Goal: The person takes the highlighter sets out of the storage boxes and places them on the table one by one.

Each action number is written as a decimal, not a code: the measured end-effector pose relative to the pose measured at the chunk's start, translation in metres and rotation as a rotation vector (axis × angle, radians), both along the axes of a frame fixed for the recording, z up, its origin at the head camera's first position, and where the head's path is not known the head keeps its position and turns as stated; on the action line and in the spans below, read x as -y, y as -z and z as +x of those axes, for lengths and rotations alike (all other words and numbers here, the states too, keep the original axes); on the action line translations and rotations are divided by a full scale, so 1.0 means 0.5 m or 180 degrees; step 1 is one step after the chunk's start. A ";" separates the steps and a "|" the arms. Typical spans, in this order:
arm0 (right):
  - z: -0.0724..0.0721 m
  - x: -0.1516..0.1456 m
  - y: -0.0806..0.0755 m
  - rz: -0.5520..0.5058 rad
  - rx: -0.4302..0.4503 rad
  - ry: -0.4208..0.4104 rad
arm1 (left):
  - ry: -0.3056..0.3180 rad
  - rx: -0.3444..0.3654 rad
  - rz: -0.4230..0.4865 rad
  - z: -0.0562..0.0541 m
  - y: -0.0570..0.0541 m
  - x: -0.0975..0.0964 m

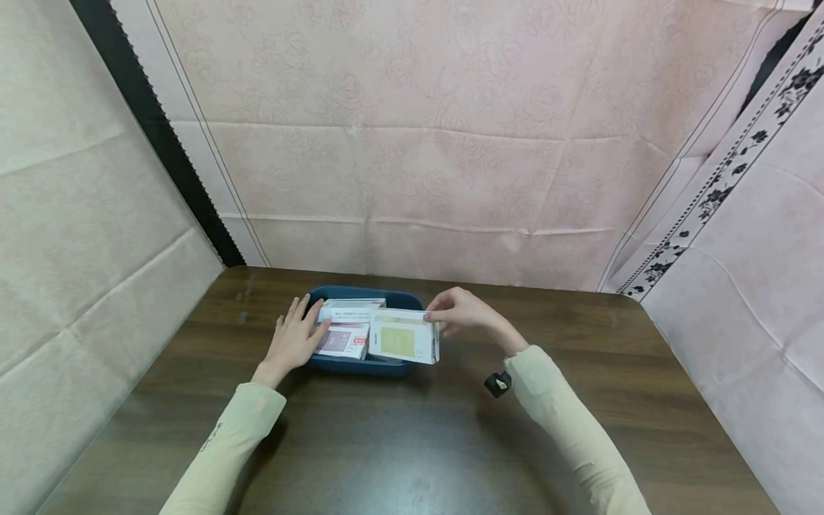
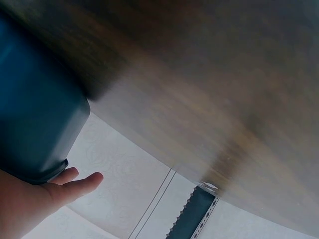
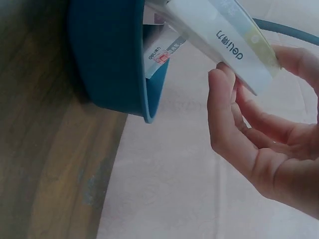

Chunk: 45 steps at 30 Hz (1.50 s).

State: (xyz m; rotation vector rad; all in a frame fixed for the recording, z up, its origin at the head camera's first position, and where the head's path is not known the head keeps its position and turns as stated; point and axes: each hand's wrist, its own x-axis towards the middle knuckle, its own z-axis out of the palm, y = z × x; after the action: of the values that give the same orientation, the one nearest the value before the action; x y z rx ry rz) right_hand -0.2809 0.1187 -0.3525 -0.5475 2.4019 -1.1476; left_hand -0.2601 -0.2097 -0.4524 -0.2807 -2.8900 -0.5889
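A dark blue plastic bin [image 1: 364,366] stands on the table and holds several flat white packs. One pack inside has a purple square [image 1: 339,342] and another lies behind it [image 1: 352,312]. My right hand [image 1: 465,312] pinches a flat white pack with a yellow-green square [image 1: 400,336] by its right edge, raised and tilted over the bin's right side. In the right wrist view that pack [image 3: 233,47] shows "deli" lettering on its side. My left hand [image 1: 292,339] rests at the bin's left rim, fingers extended and spread, thumb near the packs.
The brown wood-grain table [image 1: 386,436] reaches towards me and to both sides of the bin. Pale patterned cloth [image 1: 412,179] hangs behind it and at both sides. A small black device [image 1: 498,384] sits at the right wrist.
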 end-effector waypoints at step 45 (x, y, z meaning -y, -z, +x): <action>0.055 -0.073 0.111 -0.1461 0.1822 0.0311 | -0.0013 -0.0062 0.0007 -0.002 0.006 0.001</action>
State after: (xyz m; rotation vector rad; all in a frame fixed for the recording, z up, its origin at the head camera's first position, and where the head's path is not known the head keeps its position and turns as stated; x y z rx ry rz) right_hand -0.2533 0.1552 -0.4078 -0.1898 1.6991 -1.6485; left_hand -0.2612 -0.2104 -0.4554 -0.2785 -2.8702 -0.5854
